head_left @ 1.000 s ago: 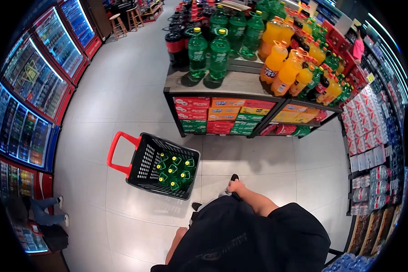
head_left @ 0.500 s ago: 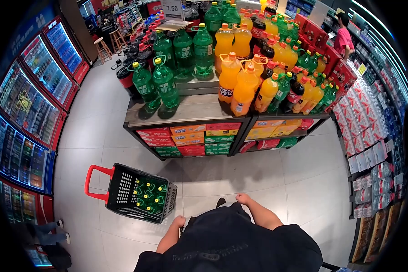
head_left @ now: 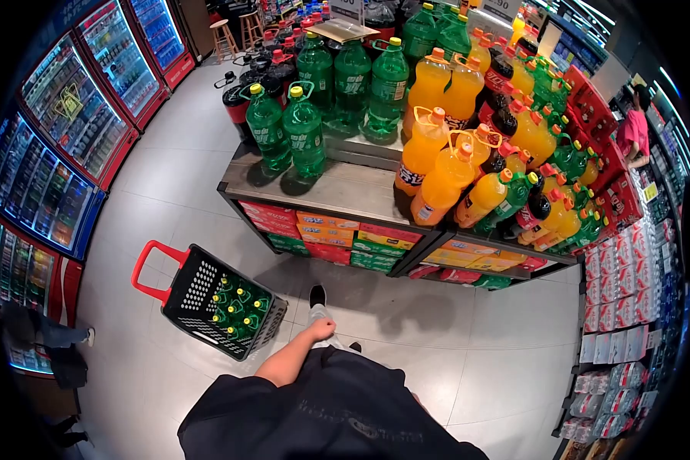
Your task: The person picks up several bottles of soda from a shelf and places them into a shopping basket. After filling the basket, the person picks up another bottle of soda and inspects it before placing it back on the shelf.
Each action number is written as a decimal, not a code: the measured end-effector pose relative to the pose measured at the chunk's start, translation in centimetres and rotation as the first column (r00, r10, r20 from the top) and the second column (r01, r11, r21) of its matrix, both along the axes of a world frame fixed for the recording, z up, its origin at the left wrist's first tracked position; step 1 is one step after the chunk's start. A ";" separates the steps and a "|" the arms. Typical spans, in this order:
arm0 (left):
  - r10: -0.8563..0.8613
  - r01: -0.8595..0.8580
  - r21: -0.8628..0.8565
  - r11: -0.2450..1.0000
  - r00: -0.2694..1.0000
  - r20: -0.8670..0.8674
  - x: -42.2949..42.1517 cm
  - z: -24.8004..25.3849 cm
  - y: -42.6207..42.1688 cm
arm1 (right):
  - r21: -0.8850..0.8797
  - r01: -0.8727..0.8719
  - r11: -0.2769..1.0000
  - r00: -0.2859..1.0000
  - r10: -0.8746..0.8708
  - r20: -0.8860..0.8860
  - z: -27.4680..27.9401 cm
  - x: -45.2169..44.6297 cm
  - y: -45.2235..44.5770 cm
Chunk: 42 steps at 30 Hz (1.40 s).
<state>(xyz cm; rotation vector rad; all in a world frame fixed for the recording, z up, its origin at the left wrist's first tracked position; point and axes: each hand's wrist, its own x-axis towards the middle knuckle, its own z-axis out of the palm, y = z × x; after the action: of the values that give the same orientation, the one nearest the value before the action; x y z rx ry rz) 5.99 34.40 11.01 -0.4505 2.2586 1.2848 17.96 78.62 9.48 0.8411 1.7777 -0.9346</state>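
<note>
My left hand (head_left: 321, 330) is curled into a loose fist in front of my body, above my light trouser leg, with nothing visible in it. Only a sliver of my right forearm or hand (head_left: 417, 399) shows past the dark shirt, and its fingers are hidden. To the left of my left hand, apart from it, a black shopping basket with a red handle (head_left: 178, 290) stands on the floor. Inside are several green soda bottles (head_left: 238, 307) with yellow caps, standing close together.
Ahead is a display stand (head_left: 284, 188) carrying large green soda bottles (head_left: 307, 138), orange soda bottles (head_left: 443, 184) and dark cola bottles, with drink cartons below. Lit fridges (head_left: 69, 107) line the left. Shelved bottle packs (head_left: 617, 284) and a person in pink (head_left: 634, 130) are at right.
I have stepped forward and my view has turned left. My left hand has swung forward, while my right hand has dropped back mostly behind my shirt. The basket stays on the floor.
</note>
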 end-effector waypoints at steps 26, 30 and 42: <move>0.122 -0.535 -0.042 0.844 0.267 -0.956 -42.1 39.9 -20.0 | -0.088 -0.616 0.783 0.543 0.341 -0.767 25.3 -41.6 -33.2; 0.146 -0.492 0.041 0.869 0.178 -0.973 -41.0 39.6 -19.0 | -0.137 -0.620 0.772 0.349 0.115 -0.930 33.4 -44.8 -36.7; -0.166 -0.134 -0.191 0.972 0.174 -0.971 -32.4 37.5 -11.9 | 0.581 -0.640 0.503 -0.618 0.113 -0.778 44.0 -50.1 -39.7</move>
<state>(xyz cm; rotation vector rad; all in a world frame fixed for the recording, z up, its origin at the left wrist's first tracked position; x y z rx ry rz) -26.42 22.46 48.49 0.6543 3.5077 1.5103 -32.19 38.88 53.49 -1.9689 2.5501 -1.1093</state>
